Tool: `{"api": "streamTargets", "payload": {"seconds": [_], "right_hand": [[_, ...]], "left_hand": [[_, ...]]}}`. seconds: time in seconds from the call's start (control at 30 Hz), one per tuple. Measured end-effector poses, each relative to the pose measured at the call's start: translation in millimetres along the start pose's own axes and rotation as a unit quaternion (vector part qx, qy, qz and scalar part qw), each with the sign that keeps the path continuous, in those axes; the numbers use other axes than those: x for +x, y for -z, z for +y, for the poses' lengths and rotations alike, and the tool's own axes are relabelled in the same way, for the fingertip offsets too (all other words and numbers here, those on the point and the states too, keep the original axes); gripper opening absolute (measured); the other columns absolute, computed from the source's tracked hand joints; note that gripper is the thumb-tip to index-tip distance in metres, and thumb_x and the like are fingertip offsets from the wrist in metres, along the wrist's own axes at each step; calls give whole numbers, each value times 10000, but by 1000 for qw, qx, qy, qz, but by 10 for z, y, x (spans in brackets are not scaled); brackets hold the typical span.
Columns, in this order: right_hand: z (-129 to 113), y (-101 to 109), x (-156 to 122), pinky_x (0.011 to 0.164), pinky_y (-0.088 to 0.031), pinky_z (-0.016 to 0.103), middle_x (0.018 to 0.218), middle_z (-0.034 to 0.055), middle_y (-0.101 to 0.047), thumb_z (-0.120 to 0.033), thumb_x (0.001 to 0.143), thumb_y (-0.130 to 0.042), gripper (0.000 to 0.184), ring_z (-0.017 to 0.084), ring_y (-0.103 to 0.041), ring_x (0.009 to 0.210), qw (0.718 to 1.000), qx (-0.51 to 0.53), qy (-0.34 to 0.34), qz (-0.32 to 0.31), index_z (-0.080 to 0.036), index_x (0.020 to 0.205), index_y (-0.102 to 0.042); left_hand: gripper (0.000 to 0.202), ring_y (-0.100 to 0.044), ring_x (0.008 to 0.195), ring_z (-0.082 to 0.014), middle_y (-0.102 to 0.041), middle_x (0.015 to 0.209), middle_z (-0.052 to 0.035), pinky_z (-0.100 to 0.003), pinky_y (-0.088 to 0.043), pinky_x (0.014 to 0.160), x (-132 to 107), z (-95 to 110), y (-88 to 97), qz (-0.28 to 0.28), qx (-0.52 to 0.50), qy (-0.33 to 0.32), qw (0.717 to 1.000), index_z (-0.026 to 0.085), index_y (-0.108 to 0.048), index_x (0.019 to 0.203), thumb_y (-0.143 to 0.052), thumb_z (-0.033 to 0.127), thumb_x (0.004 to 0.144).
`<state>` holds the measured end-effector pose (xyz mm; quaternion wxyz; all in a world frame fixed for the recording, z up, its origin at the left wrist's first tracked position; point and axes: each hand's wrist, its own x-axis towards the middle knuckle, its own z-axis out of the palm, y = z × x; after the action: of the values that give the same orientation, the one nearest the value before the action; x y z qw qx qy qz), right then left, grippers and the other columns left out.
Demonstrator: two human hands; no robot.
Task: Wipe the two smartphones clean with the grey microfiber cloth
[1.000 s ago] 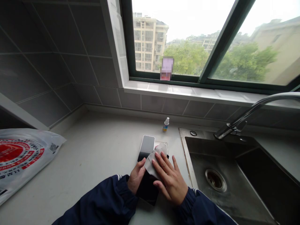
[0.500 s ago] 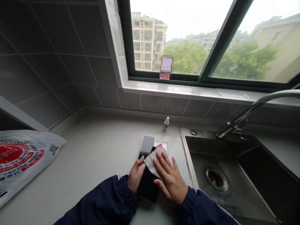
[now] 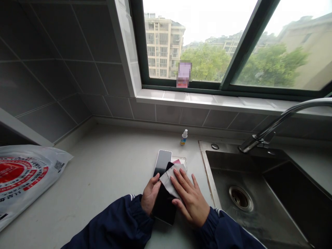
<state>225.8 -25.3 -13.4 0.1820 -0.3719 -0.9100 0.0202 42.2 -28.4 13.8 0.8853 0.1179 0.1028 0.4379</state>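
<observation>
My left hand (image 3: 150,194) grips a black smartphone (image 3: 164,208) by its left edge, thumb along the side. Across the phone's upper part lies a light grey cleaning cloth (image 3: 168,180) with zigzag edges. My right hand (image 3: 193,201) rests flat on this cloth, fingers stretched out, pressing it to the screen. Just beyond is a second phone (image 3: 164,159) with a pale rim, lying on the counter and partly covered by the first. Beside it, a clear phone case (image 3: 183,161) and a pink piece (image 3: 176,161) show from under the cloth.
A small spray bottle (image 3: 184,137) stands upright near the back wall. To the right is a steel sink (image 3: 210,173) with a chrome faucet (image 3: 269,126). A white plastic bag (image 3: 61,156) with red print lies at the left on the counter (image 3: 103,166).
My right hand and the cloth have shifted very slightly to the right. My left hand keeps its hold on the phone.
</observation>
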Motion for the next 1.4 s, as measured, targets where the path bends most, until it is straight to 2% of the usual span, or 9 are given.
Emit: {"api": "streamTargets", "payload": {"seconds": [0.17,0.27,0.47,0.57,0.63,0.8,1.1,1.3,1.4], "right_hand": [[21,16,-3,1130,-226,621,1604,152,-204,-407,1032,-303,604,346,-144,1493,1000,-1,-20,22,-152,1564,-176],[-112,51,-13,1171,-125,606,1603,148,-210,-514,1007,-352,684,355,-131,1493,999,8,38,6,-120,1552,-225],[-398,110,-19,1168,67,632,1559,62,-350,-666,977,-269,703,322,-240,1474,990,27,136,36,-201,1489,-390],[-342,125,-6,1180,60,605,1568,77,-330,-575,1008,-310,628,315,-237,1476,993,8,117,27,-193,1503,-367],[-244,128,7,1190,51,572,1582,105,-291,-527,1007,-364,633,321,-213,1481,995,-11,93,20,-167,1526,-318],[-55,102,23,1187,11,579,1581,162,-269,-407,1017,-373,623,331,-212,1480,997,-35,2,71,-128,1554,-226],[-262,145,4,1197,34,559,1597,126,-241,-545,971,-450,729,353,-198,1480,996,-16,90,3,-136,1544,-263],[-137,51,3,1200,-24,548,1599,154,-223,-386,1009,-401,636,327,-173,1491,998,-27,4,49,-108,1552,-223],[-221,23,-8,1194,-56,568,1596,168,-221,-383,1002,-403,645,347,-171,1487,998,-20,-18,58,-89,1549,-228]], "left_hand": [[628,-497,1305,-329,-590,1358,-153,-446,-294,1107,-2,-14,14,3,7,-18,1000,159,-442,1453,-445,477,911],[611,-548,1257,-313,-650,1269,-159,-435,-316,1102,-14,-10,83,0,1,-8,1000,125,-508,1397,-443,497,916],[672,-702,939,-242,-740,948,-156,-324,-473,913,-66,20,204,38,-57,105,992,32,-663,1155,-484,616,875],[523,-706,849,-145,-751,898,-105,-211,-466,861,-68,-38,222,33,-83,59,994,61,-717,1035,-477,513,928],[533,-659,1078,-179,-745,1031,-107,-238,-394,1014,-58,-91,208,14,-43,-1,999,95,-692,1159,-436,511,946],[560,-352,1427,-265,-625,1331,-102,-360,-192,1184,-34,-133,116,-25,20,-6,999,151,-587,1342,-471,510,929],[643,-334,1435,-311,-615,1329,-169,-415,-136,1205,-46,-121,157,-56,27,18,998,93,-629,1281,-388,575,931],[511,-286,1463,-262,-584,1388,-109,-388,-99,1213,-15,-112,88,-63,33,-43,997,163,-583,1347,-398,440,961],[506,-372,1421,-261,-621,1342,-111,-371,-154,1201,-35,-95,108,-51,26,-27,998,154,-601,1326,-434,446,948]]}}
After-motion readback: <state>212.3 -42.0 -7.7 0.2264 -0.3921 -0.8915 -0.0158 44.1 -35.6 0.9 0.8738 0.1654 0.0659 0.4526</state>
